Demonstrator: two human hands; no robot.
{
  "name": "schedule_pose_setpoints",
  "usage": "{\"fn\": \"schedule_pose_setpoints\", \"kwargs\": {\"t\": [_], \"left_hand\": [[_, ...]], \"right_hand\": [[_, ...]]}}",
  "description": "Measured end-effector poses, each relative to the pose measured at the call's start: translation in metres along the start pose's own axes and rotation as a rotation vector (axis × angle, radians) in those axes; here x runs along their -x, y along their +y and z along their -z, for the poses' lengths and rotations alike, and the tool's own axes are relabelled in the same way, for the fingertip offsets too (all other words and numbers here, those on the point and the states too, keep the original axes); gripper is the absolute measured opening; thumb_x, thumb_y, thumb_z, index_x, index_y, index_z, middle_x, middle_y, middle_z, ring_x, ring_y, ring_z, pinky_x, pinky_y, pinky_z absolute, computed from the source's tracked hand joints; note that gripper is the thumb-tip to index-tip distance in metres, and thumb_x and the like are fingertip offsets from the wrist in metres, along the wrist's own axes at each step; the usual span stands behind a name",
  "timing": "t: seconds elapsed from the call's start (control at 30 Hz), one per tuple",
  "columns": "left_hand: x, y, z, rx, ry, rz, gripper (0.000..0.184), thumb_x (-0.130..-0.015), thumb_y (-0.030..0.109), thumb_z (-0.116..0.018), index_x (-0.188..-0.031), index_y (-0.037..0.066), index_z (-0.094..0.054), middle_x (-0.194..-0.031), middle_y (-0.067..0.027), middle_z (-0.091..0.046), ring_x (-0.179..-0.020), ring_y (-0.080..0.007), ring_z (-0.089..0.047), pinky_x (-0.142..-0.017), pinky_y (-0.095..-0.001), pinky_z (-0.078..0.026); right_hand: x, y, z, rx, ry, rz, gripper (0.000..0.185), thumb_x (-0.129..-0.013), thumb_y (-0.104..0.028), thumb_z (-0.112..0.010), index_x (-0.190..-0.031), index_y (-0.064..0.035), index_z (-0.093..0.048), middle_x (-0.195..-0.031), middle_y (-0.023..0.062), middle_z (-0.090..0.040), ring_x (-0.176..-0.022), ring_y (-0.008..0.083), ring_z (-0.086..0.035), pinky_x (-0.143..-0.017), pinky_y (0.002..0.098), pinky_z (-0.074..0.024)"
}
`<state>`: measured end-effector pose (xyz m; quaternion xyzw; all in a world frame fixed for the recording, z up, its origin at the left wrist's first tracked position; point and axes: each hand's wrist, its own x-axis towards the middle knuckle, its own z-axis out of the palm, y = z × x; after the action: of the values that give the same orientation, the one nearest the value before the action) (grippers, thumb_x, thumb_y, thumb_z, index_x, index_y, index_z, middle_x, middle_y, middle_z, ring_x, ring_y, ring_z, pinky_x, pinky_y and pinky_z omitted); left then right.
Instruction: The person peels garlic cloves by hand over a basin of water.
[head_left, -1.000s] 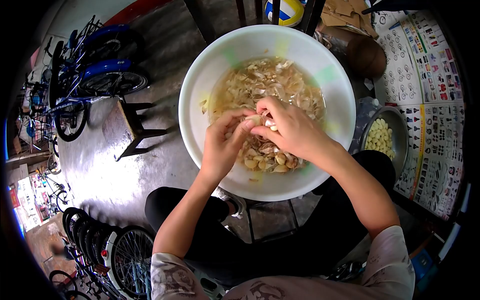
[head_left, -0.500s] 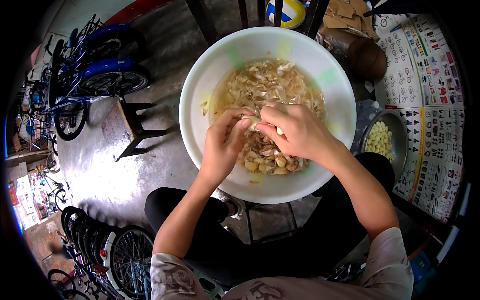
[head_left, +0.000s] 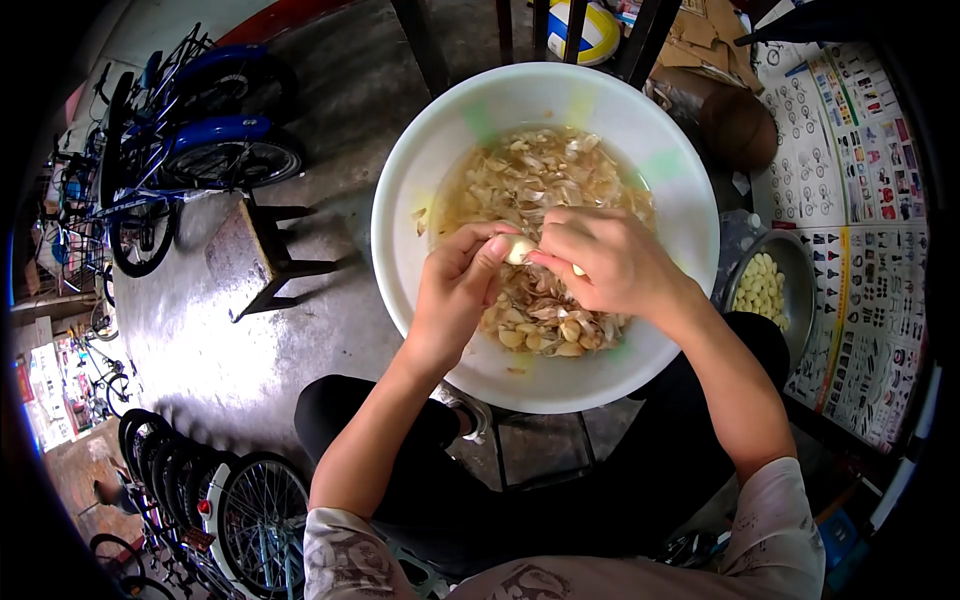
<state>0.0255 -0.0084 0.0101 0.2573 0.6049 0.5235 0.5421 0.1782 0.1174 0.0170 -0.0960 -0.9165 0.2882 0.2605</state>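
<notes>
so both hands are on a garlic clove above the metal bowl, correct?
Wrong vessel: in the head view, the left hand and right hand are on a garlic clove above the white basin; the metal bowl sits off to the person's right.

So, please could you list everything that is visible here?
Basin: 1, white, centre
Water: one pool, yellowish, inside basin
Garlic skins: many, tan, in basin
Loose cloves: several, beige, basin's near side
Held clove: 1, cream, over the basin
Metal bowl: 1, grey, right
Pale cloves: many, cream, in metal bowl
Ball: 1, yellow, white and blue, top
Round object: 1, brown, upper right
Cardboard: several pieces, brown, upper right
Printed sheets: at least 2, mostly white, right
Stool: 1, brown, left
Bicycles: several, blue and black, left
Trousers: 1 pair, black, bottom
Shirt: 1, greyish, bottom
Left hand: 1, bare, gripping held clove
Right hand: 1, bare, at that clove
</notes>
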Motion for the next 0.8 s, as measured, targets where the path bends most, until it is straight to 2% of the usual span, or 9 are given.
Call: {"fn": "schedule_pose_setpoints", "kwargs": {"t": [0.1,0.13,0.23,0.3,0.37,0.47,0.6,0.7,0.8], "left_hand": [[-0.010,-0.004,0.023,0.351,0.143,0.066,0.028,-0.107,0.025,-0.046,-0.108,0.000,-0.059,-0.072,0.0029,-0.049,-0.058,-0.0029,-0.031,-0.054,-0.0201,-0.032],[-0.013,0.001,0.036,0.410,0.085,0.053,0.030,-0.108,0.027,-0.043,-0.107,0.000,-0.057,-0.086,-0.0010,-0.055,-0.058,-0.0012,-0.031,-0.052,-0.0181,-0.031],[-0.012,0.008,0.040,0.490,0.041,0.057,0.030,-0.108,0.026,-0.043,-0.120,0.001,-0.053,-0.103,-0.0055,-0.058,-0.059,-0.0012,-0.031,-0.053,-0.0173,-0.030],[-0.011,0.009,0.035,0.482,0.015,0.055,0.029,-0.108,0.025,-0.043,-0.124,0.003,-0.052,-0.107,-0.0065,-0.059,-0.060,-0.0015,-0.031,-0.054,-0.0174,-0.031],[-0.009,0.008,0.031,0.471,-0.008,0.056,0.030,-0.108,0.024,-0.043,-0.129,0.004,-0.051,-0.112,-0.0075,-0.060,-0.060,-0.0019,-0.031,-0.056,-0.0174,-0.031],[-0.009,0.009,0.026,0.466,-0.055,0.071,0.034,-0.107,0.020,-0.042,-0.138,0.007,-0.048,-0.119,-0.0094,-0.061,-0.060,-0.0025,-0.031,-0.057,-0.0175,-0.032],[-0.009,0.005,0.025,0.496,-0.064,0.129,0.037,-0.107,0.019,-0.043,-0.142,0.006,-0.046,-0.122,-0.0095,-0.061,-0.060,-0.0025,-0.031,-0.058,-0.0170,-0.032],[-0.006,0.006,0.021,0.544,-0.090,0.179,0.036,-0.107,0.022,-0.044,-0.139,0.006,-0.048,-0.117,-0.0076,-0.062,-0.059,-0.0024,-0.031,-0.057,-0.0165,-0.032],[-0.002,0.004,0.015,0.573,-0.056,0.243,0.034,-0.106,0.026,-0.047,-0.132,0.005,-0.053,-0.105,-0.0038,-0.064,-0.058,-0.0024,-0.031,-0.055,-0.0167,-0.030]], "right_hand": [[0.007,0.011,0.010,-0.171,-0.008,-0.028,0.017,-0.086,-0.009,-0.071,-0.079,-0.0047,-0.056,-0.067,0.0070,-0.057,-0.058,0.0225,-0.061,-0.050,0.0353,-0.0458],[0.007,0.009,0.016,-0.261,0.054,-0.101,0.016,-0.086,-0.008,-0.070,-0.079,-0.0040,-0.056,-0.067,0.0071,-0.059,-0.058,0.0212,-0.061,-0.051,0.0339,-0.0459],[0.000,0.008,0.039,-0.363,0.040,-0.265,0.012,-0.087,-0.006,-0.069,-0.083,-0.0010,-0.059,-0.072,0.0089,-0.064,-0.060,0.0215,-0.063,-0.056,0.0317,-0.0471],[-0.004,0.015,0.037,-0.191,0.012,-0.287,0.011,-0.087,-0.007,-0.070,-0.090,0.0008,-0.064,-0.076,0.0113,-0.067,-0.062,0.0222,-0.064,-0.059,0.0331,-0.0490],[-0.006,0.023,0.033,-0.278,0.032,-0.373,0.016,-0.087,-0.011,-0.071,-0.097,0.0008,-0.068,-0.085,0.0152,-0.069,-0.071,0.0288,-0.067,-0.067,0.0372,-0.0514],[-0.004,0.036,0.031,0.128,-0.026,-0.506,0.019,-0.088,-0.013,-0.069,-0.102,-0.0002,-0.069,-0.098,0.0181,-0.068,-0.088,0.0392,-0.065,-0.080,0.0441,-0.0513],[-0.003,0.036,0.025,0.199,0.058,-0.533,0.021,-0.088,-0.013,-0.068,-0.106,-0.0009,-0.068,-0.096,0.0184,-0.067,-0.088,0.0393,-0.064,-0.078,0.0449,-0.0515],[0.000,0.030,0.022,0.177,0.091,-0.419,0.019,-0.091,-0.015,-0.067,-0.104,-0.0026,-0.068,-0.093,0.0146,-0.067,-0.082,0.0341,-0.067,-0.073,0.0413,-0.0528],[0.001,0.008,-0.001,-0.085,0.119,-0.202,0.016,-0.092,-0.021,-0.068,-0.092,-0.0055,-0.067,-0.084,0.0055,-0.066,-0.068,0.0178,-0.064,-0.066,0.0327,-0.0531]]}}
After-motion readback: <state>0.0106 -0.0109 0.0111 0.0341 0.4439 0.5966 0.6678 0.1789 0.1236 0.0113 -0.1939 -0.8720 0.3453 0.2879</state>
